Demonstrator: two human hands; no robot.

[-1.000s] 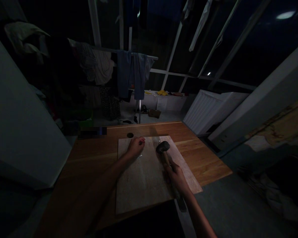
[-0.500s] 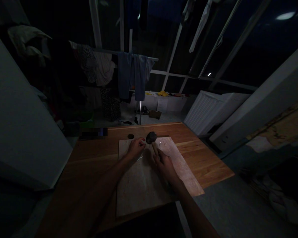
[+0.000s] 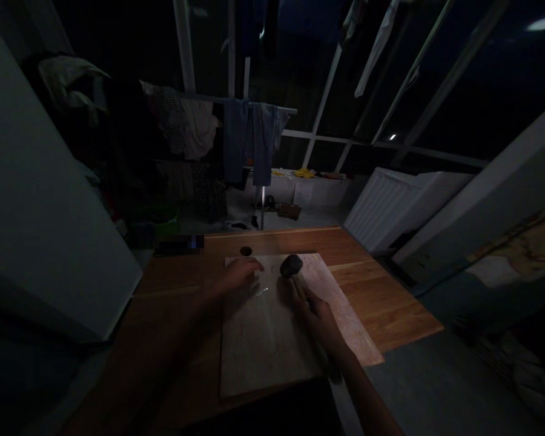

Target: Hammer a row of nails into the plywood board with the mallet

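Observation:
In my right hand (image 3: 322, 315) is a mallet (image 3: 292, 266) with a dark, rounded head and a wooden handle, its head low over the far part of a pale wooden board (image 3: 267, 351). My left hand (image 3: 244, 272) is over the board's far left part, fingers stretched toward the mallet head and slightly blurred. I see nothing held in it. Just below those fingers lie a few thin, shiny pieces (image 3: 262, 292) that look like nails, too small to make out clearly.
The board rests on a wooden table (image 3: 376, 297) with a round hole (image 3: 246, 251) near its far edge. A dark, pixelated object (image 3: 179, 244) lies at the far left. Behind stand a clothes rack with hanging trousers (image 3: 263, 142) and a white ribbed panel (image 3: 376, 206).
My left hand's fingers have gone from a pinch to stretched out. The mallet head is lower and nearer me, still in my right hand. The whole view has shifted slightly.

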